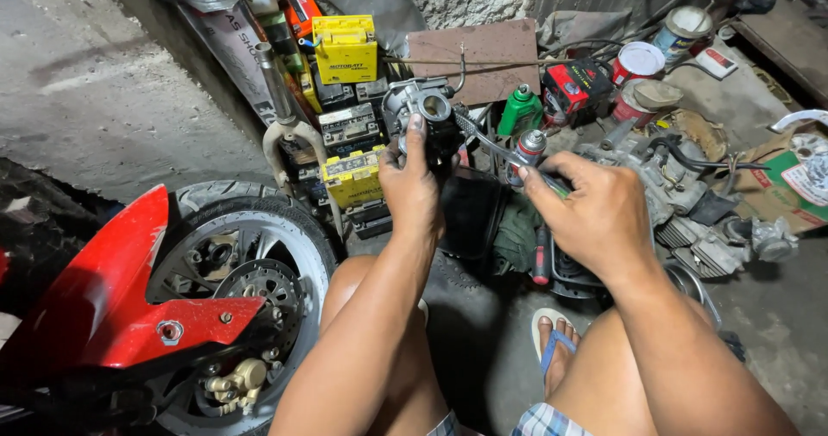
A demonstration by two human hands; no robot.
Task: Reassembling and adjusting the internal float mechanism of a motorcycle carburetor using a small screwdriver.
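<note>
My left hand (412, 186) holds a grey metal carburettor (424, 110) up in front of me, thumb pressed on its top beside the round bore. My right hand (593, 213) grips a slim metal tool (492, 146) whose tip reaches the carburettor's right side. A small spray can with a red cap (528, 151) stands just behind that hand. My knees and a foot in a blue-strapped sandal (552, 343) are below.
A motorcycle's front wheel (250, 272) and red fender (112, 289) fill the lower left. Yellow and black batteries (347, 117) are stacked against the wall. A green bottle (519, 108), tins (636, 63), an engine part (690, 203) and a cardboard box (789, 186) crowd the right.
</note>
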